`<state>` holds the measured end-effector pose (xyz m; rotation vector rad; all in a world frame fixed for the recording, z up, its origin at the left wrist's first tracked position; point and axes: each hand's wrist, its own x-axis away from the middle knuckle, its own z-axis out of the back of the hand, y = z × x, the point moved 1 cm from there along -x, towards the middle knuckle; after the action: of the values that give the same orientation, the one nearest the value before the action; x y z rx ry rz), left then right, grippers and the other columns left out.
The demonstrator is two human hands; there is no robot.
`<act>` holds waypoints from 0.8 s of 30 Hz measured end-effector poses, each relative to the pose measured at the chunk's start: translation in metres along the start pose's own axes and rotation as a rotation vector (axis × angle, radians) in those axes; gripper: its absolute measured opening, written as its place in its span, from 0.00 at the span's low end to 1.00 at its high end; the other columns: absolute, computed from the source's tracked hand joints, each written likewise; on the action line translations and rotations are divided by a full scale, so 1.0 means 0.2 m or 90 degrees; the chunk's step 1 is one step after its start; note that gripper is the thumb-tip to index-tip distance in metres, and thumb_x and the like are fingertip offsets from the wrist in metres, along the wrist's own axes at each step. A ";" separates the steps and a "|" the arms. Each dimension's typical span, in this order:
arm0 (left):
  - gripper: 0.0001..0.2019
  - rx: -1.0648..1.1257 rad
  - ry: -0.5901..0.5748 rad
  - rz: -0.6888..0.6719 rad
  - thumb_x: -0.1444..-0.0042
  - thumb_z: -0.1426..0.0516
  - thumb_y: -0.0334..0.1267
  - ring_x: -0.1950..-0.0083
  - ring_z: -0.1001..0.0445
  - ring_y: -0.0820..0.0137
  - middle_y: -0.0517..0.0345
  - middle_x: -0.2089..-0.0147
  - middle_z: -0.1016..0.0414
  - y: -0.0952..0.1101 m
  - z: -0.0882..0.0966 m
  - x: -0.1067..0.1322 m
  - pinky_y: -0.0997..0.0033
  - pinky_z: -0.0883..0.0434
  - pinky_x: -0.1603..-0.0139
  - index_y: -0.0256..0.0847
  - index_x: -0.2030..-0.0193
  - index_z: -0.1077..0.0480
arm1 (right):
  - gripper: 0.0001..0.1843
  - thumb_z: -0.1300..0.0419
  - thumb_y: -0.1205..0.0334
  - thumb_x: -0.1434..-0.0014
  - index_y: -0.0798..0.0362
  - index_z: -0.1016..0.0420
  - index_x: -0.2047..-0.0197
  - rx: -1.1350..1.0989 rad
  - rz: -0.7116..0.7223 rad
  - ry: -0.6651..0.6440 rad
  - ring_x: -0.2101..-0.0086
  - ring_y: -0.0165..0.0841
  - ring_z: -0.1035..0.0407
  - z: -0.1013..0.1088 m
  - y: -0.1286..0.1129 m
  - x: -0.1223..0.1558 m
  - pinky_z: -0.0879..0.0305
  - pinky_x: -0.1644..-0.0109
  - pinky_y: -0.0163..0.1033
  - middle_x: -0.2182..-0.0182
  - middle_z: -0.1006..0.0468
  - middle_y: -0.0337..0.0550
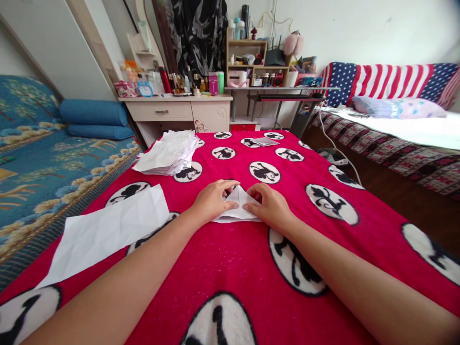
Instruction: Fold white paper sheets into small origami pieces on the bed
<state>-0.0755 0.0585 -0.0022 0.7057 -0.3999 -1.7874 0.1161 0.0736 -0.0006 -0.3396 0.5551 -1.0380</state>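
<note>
Pinching a folded white paper (pixel 238 203) from both sides, the left hand (pixel 215 201) and the right hand (pixel 271 206) each grasp it with the thumb on top and the fingers curled around behind. The paper rests around the middle of the tabletop, well in from the left, right and far edges, its peak pointing to the far edge; the hands hide its two sides. Red cloth (pixel 223 258) with round white patches and black figures covers the tabletop.

Along the left edge lies a creased loose sheet (pixel 111 230), apart from the left hand, with the left forearm running just beside it. A messy stack of papers (pixel 167 153) sits at the far left corner, and a small flat folded piece (pixel 265 142) lies near the far edge, right of centre.

Past the far edge stand a cream dresser (pixel 212 112), crowded with bottles and a blue clock (pixel 144 88), and a desk carrying a wooden shelf (pixel 246 42). Beyond the left edge is a blue patterned cover with two blue bolsters (pixel 95 115). Off the right edge, a white cable (pixel 336 143) hangs between the tabletop and a plaid-sided seat with a pale pillow (pixel 398 106).
</note>
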 end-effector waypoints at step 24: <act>0.22 0.719 0.344 0.294 0.67 0.30 0.43 0.72 0.25 0.70 0.54 0.67 0.20 0.13 -0.06 0.01 0.70 0.28 0.70 0.33 0.65 0.25 | 0.44 0.32 0.57 0.55 0.48 0.49 0.39 -0.662 -0.084 0.080 0.63 0.39 0.24 -0.07 -0.15 0.01 0.26 0.61 0.44 0.61 0.22 0.44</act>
<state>-0.0488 0.0497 0.0029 1.6545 -1.1060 -0.7590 0.0872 0.0571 0.0038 -1.2390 1.1817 -0.8244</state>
